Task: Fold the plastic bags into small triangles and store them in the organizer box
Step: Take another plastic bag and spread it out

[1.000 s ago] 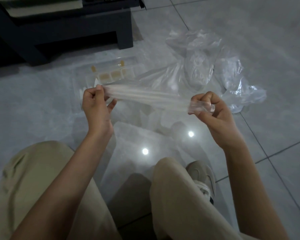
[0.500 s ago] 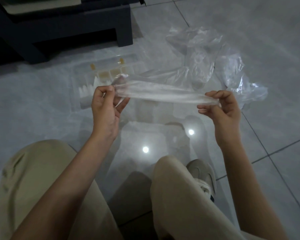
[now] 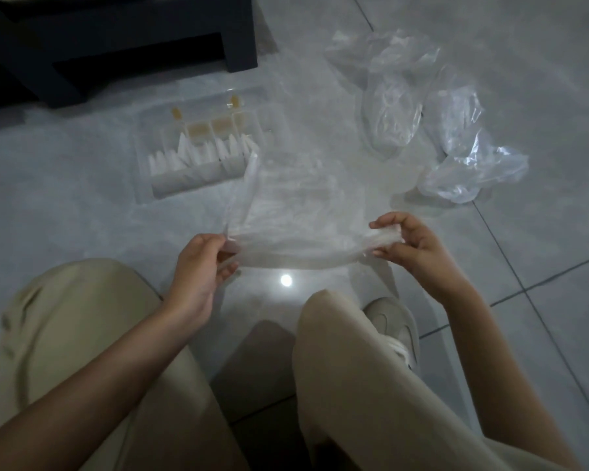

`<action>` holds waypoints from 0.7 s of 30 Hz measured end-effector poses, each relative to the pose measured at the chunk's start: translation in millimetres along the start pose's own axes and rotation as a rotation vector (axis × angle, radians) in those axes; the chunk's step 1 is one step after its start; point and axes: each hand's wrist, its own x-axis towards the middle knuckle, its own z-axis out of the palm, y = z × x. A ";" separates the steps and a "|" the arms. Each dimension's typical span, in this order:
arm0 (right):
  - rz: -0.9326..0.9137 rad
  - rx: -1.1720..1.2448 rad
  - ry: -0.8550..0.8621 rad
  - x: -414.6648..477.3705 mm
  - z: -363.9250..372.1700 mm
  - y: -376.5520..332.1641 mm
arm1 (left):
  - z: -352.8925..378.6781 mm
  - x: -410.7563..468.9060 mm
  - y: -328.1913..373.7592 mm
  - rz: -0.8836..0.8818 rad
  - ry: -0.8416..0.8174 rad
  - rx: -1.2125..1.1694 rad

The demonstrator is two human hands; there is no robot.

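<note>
Two grips hold one clear plastic bag (image 3: 296,229) up above the tiled floor (image 3: 65,171). The left grip (image 3: 203,263) pinches the bag's near left corner between thumb and curled fingers. The right grip (image 3: 412,239) pinches the other end, where the film is bunched into a thick wad between thumb and fingertips. The near edge of the bag runs taut between the two grips, and the rest spreads away from them as a loose sheet. One creased edge of it rises from the left grip toward the organizer box (image 3: 184,185).

That box lies on the floor beyond the left grip, open. A row of white folded triangles (image 3: 198,154) stands in its near compartments, and some yellowish compartments lie behind them. Beyond the right grip and off to its right, several crumpled clear bags (image 3: 398,107) lie in a loose heap on the floor. Dark furniture (image 3: 116,35) stands on the far side of the box. Below both grips are beige trouser legs (image 3: 354,385) and a pale shoe (image 3: 393,324).
</note>
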 end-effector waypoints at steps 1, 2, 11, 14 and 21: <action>0.034 0.059 -0.022 -1.1 0.6 3.4 | -3.9 -1.7 -2.8 -0.015 0.002 -0.002; 0.070 0.142 -0.038 -2.3 1.7 5.6 | -6.2 -3.3 -4.2 -0.020 -0.002 -0.021; 0.189 0.133 0.145 -6.7 15.6 -0.5 | 1.1 -9.2 -1.1 0.109 -0.003 -0.092; 0.171 0.080 0.188 -6.0 18.0 -0.1 | 0.5 -9.2 -2.7 0.101 0.007 -0.106; 0.130 -0.005 0.322 -9.2 17.4 -5.1 | -4.4 -3.8 -3.2 0.066 0.047 -0.129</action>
